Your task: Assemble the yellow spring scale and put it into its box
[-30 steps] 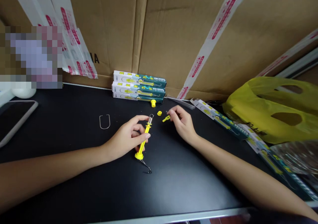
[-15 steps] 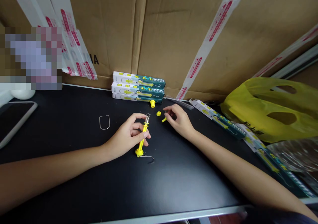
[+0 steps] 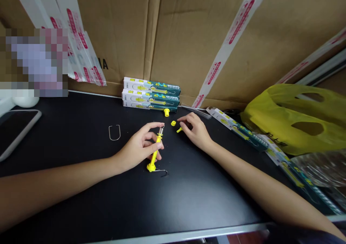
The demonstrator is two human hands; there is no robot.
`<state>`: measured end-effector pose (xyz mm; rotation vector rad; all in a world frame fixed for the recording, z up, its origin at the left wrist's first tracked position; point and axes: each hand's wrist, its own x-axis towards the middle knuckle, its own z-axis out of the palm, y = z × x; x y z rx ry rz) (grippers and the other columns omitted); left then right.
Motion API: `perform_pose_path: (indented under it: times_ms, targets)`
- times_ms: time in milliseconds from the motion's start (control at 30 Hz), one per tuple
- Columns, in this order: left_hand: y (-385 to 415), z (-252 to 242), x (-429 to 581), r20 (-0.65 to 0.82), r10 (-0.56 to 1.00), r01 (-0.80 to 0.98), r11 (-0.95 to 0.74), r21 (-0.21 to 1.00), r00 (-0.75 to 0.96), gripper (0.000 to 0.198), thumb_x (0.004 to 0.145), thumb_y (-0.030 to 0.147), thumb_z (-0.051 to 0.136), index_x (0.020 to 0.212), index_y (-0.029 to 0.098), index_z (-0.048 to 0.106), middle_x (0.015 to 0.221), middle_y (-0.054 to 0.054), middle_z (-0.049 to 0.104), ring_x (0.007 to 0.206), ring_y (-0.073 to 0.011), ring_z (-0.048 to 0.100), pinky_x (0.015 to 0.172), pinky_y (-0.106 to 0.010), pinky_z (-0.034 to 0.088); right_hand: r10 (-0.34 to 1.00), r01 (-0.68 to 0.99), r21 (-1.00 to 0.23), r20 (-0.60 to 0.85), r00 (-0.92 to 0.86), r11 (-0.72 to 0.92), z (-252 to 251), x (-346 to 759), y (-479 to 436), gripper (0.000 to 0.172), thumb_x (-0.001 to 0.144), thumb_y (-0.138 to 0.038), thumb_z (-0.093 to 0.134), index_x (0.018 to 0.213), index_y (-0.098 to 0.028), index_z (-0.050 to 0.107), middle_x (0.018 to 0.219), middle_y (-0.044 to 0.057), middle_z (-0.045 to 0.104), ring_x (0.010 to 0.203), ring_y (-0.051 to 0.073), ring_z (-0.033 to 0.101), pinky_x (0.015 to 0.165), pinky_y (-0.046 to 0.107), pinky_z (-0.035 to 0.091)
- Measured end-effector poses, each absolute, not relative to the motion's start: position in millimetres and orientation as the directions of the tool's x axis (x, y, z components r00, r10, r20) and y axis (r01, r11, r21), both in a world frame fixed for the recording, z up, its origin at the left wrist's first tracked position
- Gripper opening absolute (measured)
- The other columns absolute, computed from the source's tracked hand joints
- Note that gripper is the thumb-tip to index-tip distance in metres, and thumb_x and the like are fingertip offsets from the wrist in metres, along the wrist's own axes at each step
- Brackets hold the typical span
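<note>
The yellow stick [image 3: 154,156] is near the middle of the desk [image 3: 194,200], tilted, its top pointing to the back edge. The left hand [image 3: 147,143] has its fingers wrapped around it, and one fingertip touches the small wire loop [image 3: 163,125] at the top. Just under that is a shiny metal part [image 3: 160,131]. A thin hook [image 3: 162,171] sticks out sideways from the bottom end.

The right hand [image 3: 196,131] has bent fingers right by a little yellow peg [image 3: 179,129]. I cannot tell if they are pinching it. A small yellow ring [image 3: 173,123] lies near their tips, and a bigger yellow cap [image 3: 167,112] sits closer to the back edge.

A bent wire [image 3: 114,133] lies to the left of the left hand. Three boxes [image 3: 150,98] are piled at the back edge. Two more long boxes lie toward the right edge, next to a yellow bag [image 3: 286,118]. A phone [image 3: 17,132] lies by the left edge.
</note>
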<state>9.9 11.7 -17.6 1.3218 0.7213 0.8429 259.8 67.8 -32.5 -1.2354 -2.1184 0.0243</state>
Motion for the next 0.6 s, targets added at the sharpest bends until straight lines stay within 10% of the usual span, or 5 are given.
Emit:
perform_pose_path:
  times_ms: [400,600]
  targets:
    - [11.2,-16.9,8.8,-0.001,0.870,-0.079,0.046,0.996,0.493,0.049,0.085,0.025,0.064,0.129,0.026,0.044,0.079,0.004,0.058,0.059,-0.0128,0.068,0.051,-0.022,0.056,0.815,0.757,-0.453,0.552,-0.176,0.471,-32.8,265.8,70.8,0.028,0.082,-0.010,0.046,0.099,-0.018,0.065,0.082,0.004,0.053,0.071,0.018,0.053,0.068,0.033,0.047]
    - [10.8,-16.5,7.4,-0.016,0.873,-0.075,0.061,0.995,0.488,0.046,0.086,0.028,0.063,0.128,0.025,0.045,0.079,0.004,0.059,0.058,-0.0118,0.068,0.051,-0.021,0.055,0.756,0.783,-0.140,0.409,-0.511,0.606,-22.7,263.6,57.5,0.021,0.073,-0.010,0.055,0.090,-0.019,0.063,0.094,0.009,0.058,0.087,0.025,0.055,0.079,0.038,0.047]
